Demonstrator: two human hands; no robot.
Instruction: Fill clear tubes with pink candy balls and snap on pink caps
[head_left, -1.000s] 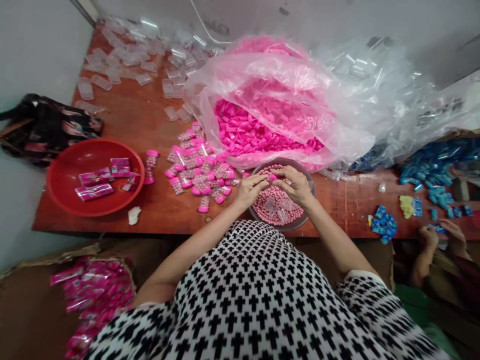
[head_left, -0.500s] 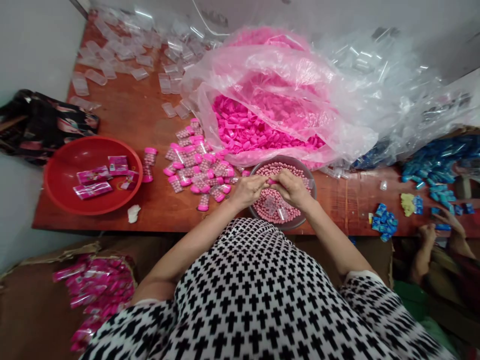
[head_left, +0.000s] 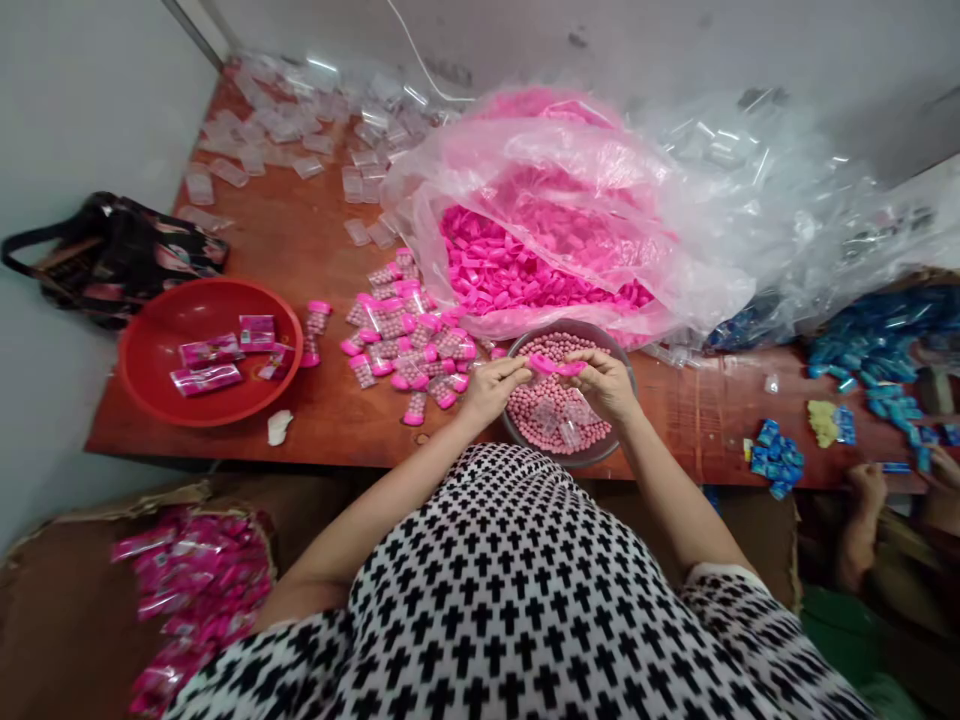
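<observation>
Pink plastic cap [head_left: 555,366] between fingers [head_left: 514,372]

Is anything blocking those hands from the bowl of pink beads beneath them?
Nothing visible does. The left hand and right hand are right over the bowl; only the pink piece they pinch lies between them and the beads.

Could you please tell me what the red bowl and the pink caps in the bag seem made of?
The red bowl looks like glossy moulded plastic, from its smooth, even sheen. The pink caps look like shiny plastic too, with bright highlights. The bag looks like thin, see-through polythene.
</observation>
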